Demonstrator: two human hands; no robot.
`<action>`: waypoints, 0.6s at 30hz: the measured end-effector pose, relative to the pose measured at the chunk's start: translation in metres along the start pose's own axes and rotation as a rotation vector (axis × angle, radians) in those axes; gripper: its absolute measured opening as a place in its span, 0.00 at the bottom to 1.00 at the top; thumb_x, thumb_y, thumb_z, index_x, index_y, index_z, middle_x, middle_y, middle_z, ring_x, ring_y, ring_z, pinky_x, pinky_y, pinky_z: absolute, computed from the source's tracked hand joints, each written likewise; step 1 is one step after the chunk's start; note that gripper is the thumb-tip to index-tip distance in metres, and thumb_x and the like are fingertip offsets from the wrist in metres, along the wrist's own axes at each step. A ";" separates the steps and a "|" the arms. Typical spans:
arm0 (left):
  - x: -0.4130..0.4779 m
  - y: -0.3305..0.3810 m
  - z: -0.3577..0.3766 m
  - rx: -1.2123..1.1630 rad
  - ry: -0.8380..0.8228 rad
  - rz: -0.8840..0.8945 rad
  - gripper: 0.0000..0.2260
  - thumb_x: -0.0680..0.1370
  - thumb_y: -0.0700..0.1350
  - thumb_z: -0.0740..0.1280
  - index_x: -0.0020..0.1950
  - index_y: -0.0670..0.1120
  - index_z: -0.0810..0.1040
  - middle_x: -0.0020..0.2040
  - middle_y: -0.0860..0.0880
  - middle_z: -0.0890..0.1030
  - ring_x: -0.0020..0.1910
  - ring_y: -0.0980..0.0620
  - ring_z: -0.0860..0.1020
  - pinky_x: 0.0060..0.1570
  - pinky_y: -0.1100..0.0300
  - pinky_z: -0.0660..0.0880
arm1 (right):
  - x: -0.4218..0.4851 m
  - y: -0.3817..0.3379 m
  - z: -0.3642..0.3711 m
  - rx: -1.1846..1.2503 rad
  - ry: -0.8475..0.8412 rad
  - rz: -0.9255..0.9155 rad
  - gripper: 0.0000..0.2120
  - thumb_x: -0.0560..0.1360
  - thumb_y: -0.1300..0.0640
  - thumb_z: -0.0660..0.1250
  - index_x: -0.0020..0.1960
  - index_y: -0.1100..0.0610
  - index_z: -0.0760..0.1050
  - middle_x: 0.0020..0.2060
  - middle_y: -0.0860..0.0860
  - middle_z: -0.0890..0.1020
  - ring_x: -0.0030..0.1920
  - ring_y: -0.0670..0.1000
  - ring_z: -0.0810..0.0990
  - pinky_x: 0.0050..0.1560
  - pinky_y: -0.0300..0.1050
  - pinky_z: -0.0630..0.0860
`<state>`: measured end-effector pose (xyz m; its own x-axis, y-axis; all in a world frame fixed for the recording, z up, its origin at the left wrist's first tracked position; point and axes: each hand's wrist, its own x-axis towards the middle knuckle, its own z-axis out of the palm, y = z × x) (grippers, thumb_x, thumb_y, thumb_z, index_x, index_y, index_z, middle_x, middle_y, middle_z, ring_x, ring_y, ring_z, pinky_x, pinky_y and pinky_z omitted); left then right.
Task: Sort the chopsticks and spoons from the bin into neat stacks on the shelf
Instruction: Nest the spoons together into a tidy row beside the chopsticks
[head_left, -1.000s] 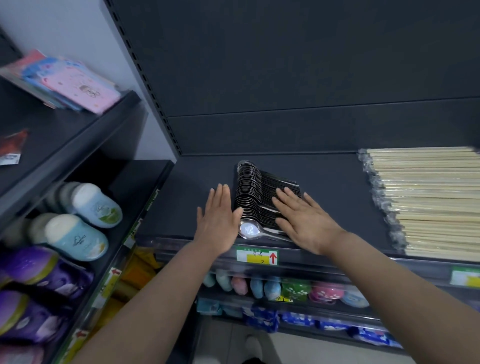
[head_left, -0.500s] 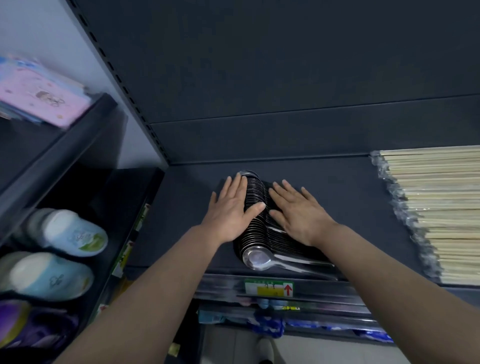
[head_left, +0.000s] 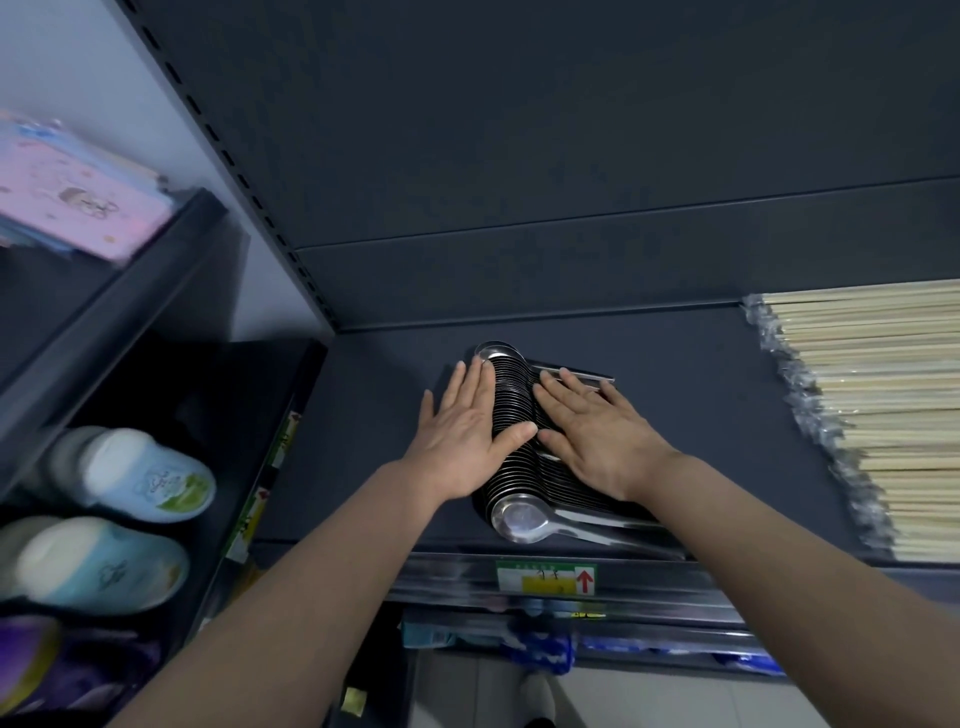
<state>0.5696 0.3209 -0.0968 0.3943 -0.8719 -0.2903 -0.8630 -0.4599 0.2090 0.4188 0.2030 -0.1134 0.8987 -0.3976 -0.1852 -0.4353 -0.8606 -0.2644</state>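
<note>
Squaring step: my left hand lies flat against the bowls of the spoons and my right hand flat on the handles, fingers straight; I press evenly so the bowls stay nested.
Location: spoons on shelf, well apart from chopsticks.
Change: both hands are further back along the row; handles less fanned.

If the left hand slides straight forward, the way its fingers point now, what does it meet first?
Probably the rearmost spoon of the spoon row, just ahead of the left hand. Its outer fingers may pass it and reach the back panel. Depth is unclear.
</note>
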 end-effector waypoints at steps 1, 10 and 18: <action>-0.001 0.000 0.000 -0.002 -0.002 -0.001 0.40 0.77 0.68 0.47 0.78 0.46 0.33 0.78 0.50 0.33 0.76 0.53 0.32 0.76 0.42 0.39 | -0.001 -0.001 0.000 0.002 0.002 0.004 0.29 0.82 0.42 0.44 0.79 0.51 0.41 0.78 0.46 0.42 0.76 0.45 0.37 0.76 0.53 0.38; -0.009 0.000 -0.002 -0.005 -0.039 0.025 0.40 0.78 0.68 0.45 0.78 0.46 0.33 0.78 0.50 0.33 0.76 0.53 0.32 0.75 0.42 0.38 | -0.010 -0.008 0.000 -0.017 0.001 0.033 0.29 0.82 0.42 0.45 0.79 0.51 0.42 0.78 0.45 0.43 0.76 0.45 0.37 0.76 0.52 0.38; -0.022 -0.001 -0.001 0.003 -0.068 0.039 0.40 0.77 0.69 0.44 0.77 0.46 0.31 0.78 0.49 0.31 0.76 0.53 0.31 0.75 0.41 0.37 | -0.020 -0.016 0.002 -0.037 -0.002 0.066 0.29 0.82 0.43 0.44 0.79 0.51 0.42 0.78 0.46 0.42 0.76 0.46 0.37 0.76 0.53 0.39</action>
<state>0.5621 0.3404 -0.0893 0.3377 -0.8758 -0.3448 -0.8785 -0.4248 0.2185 0.4080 0.2253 -0.1070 0.8678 -0.4535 -0.2032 -0.4915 -0.8437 -0.2160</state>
